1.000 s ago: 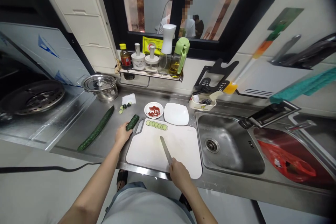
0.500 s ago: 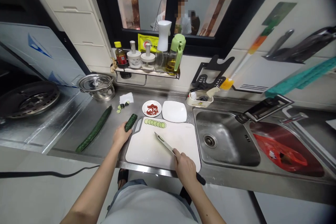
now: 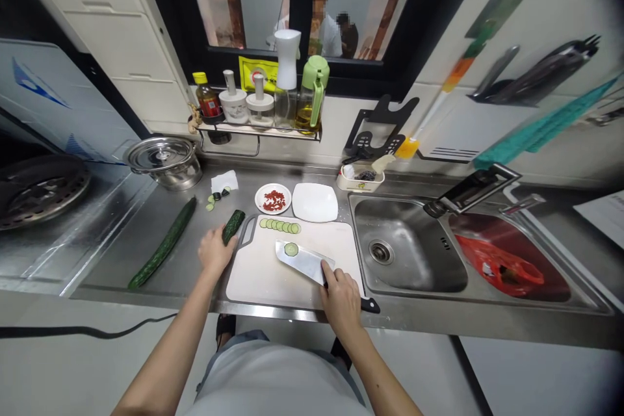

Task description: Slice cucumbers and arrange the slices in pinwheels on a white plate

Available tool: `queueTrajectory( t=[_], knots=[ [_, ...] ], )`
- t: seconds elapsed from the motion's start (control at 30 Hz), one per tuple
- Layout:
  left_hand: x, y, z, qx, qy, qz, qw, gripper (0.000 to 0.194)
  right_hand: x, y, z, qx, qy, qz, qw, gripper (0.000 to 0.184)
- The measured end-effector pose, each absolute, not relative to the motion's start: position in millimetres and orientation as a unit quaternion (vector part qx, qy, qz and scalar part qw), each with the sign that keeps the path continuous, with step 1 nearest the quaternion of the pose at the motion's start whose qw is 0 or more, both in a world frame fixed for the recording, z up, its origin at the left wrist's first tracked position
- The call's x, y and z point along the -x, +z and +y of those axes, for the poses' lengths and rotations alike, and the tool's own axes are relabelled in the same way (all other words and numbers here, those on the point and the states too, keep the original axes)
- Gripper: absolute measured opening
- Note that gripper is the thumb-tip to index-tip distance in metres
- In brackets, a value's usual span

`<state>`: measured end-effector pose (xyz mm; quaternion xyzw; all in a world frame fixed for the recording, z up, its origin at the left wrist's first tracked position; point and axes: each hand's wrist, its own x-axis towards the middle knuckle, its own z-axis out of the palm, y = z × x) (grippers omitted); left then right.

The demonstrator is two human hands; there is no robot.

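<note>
My right hand (image 3: 344,299) grips a kitchen knife (image 3: 299,262) by its black handle, the blade turned flat above the cutting board. One cucumber slice (image 3: 291,249) clings to the blade's upward face. My left hand (image 3: 215,251) is closed around a cut piece of cucumber (image 3: 234,225) at the board's left edge. On the white cutting board (image 3: 273,286), a row of overlapping cucumber slices (image 3: 279,226) lies near the far edge. A whole cucumber (image 3: 166,244) rests on the steel counter to the left.
Behind the board stand a plate of chopped red pieces (image 3: 273,199) and a white square plate (image 3: 314,202). Cucumber scraps (image 3: 218,196) lie by a white tissue (image 3: 225,181). A lidded pot (image 3: 166,162) is at back left. The sink (image 3: 404,253) is on the right.
The knife has turned from edge-down to flat, showing a cucumber slice on its blade. My left hand still holds the cucumber piece. The whole view has shifted slightly.
</note>
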<state>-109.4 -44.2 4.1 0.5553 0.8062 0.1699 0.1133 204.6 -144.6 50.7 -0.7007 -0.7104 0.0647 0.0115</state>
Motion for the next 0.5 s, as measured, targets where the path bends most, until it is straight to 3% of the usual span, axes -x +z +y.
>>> queueTrajectory(
  t=[0.2, 0.5],
  knots=[
    [42.6, 32.6, -50.9, -0.758, 0.22, 0.579, 0.202, 0.041, -205.1, 46.5, -144.6, 0.692, 0.059, -0.719, 0.013, 0.054],
    [9.4, 33.0, -51.1, -0.797, 0.194, 0.503, 0.273, 0.031, -207.2, 47.7, -150.2, 0.7, 0.062, -0.711, 0.001, 0.052]
  ],
)
